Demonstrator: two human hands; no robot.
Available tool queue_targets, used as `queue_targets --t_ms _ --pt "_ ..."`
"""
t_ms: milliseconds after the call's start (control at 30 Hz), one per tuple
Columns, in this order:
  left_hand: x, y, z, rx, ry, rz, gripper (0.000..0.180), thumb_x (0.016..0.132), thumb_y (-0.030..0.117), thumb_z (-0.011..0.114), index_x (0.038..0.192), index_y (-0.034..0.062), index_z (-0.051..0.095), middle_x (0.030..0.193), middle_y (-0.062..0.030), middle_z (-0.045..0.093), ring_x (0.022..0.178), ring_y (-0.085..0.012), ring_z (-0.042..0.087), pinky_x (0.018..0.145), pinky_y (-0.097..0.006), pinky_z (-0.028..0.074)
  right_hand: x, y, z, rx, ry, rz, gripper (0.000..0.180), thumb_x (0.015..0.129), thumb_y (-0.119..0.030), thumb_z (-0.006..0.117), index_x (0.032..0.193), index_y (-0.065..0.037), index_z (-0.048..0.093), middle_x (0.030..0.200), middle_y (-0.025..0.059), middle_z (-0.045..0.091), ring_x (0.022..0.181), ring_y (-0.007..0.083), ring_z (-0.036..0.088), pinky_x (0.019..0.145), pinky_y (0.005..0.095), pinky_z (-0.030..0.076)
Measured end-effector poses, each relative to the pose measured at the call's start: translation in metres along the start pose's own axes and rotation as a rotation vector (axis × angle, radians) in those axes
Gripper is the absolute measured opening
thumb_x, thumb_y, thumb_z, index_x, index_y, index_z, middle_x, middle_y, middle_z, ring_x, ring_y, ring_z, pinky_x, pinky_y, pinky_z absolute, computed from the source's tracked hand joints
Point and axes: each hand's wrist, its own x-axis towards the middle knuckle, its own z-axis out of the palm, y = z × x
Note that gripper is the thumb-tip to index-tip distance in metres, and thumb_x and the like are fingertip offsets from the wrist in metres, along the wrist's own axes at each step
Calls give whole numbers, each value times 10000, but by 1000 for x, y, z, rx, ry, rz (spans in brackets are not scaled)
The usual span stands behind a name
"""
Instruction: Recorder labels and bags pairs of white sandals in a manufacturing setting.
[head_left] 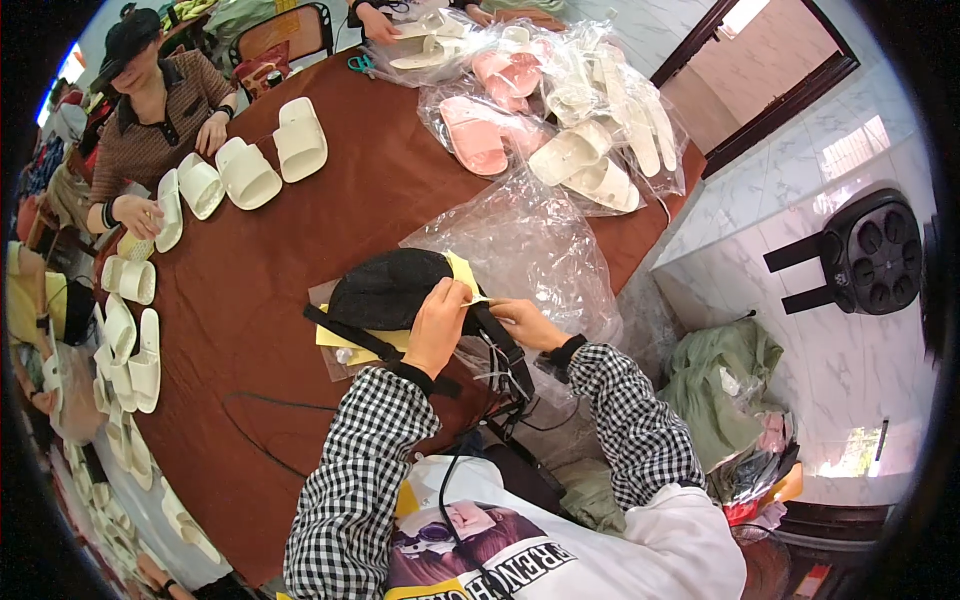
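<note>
My left hand (437, 325) and my right hand (532, 325) are close together over the table's near side. Both pinch a small pale yellow strip (480, 300), the left at one end and the right at the other. Just under them lies a rounded black cloth item with straps (390, 288), possibly a cap or pouch; I cannot tell which. One black strap (503, 335) hangs below my fingers. Yellow sheets (375, 340) stick out from under the black item, and a clear plastic bag (520, 240) spreads out beyond my hands.
Bagged white and pink slippers (475, 135) are heaped at the far right of the brown-covered table (250, 300). Loose cream slippers (250, 173) line its left edge, where another person (165, 110) sits. A black cable (260, 395) crosses the cloth. Green sacking (725, 375) lies to the right.
</note>
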Motion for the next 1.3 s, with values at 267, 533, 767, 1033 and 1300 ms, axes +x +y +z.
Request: queue_targets --t_ms 267,533,767,1033,1300 --pt "0 7 -14 -14 -169 111 165 816 35 614 957 1 534 916 -159 528 864 -376 575 761 -425 481 -36 0 -14 -407 -397 -65 531 800 -331 676 1285 -125 609 1549 139 296 1460 391 162 1111 665 167" --pt "-13 -8 -25 278 -298 260 428 742 114 673 1148 19 575 1114 -153 570 1134 -320 527 983 -423 402 -53 -6 10 -846 -332 -229 634 689 -299 732 1285 -127 598 1547 137 269 1472 373 120 1067 723 200" --pt "-20 -9 7 687 -255 400 258 823 156 574 1068 84 613 992 -35 585 1024 -184 541 903 -353 390 -49 -9 10 -791 -395 -242 622 681 -240 694 1262 -53 572 1520 147 314 1483 301 139 1078 718 192" --pt "1 -10 -5 680 -320 494 180 783 133 596 956 87 614 904 -34 554 934 -188 545 837 -312 415 -50 -5 12 -1010 -427 -316 562 736 -311 640 1239 -63 608 1488 166 366 1475 318 155 1110 693 143" --pt "5 1 7 555 -188 317 184 770 98 586 951 67 597 902 -57 574 916 -213 565 791 -323 459 -48 23 30 -683 -123 -676 368 733 -285 564 924 -23 738 1228 178 614 1321 325 424 1211 531 98"
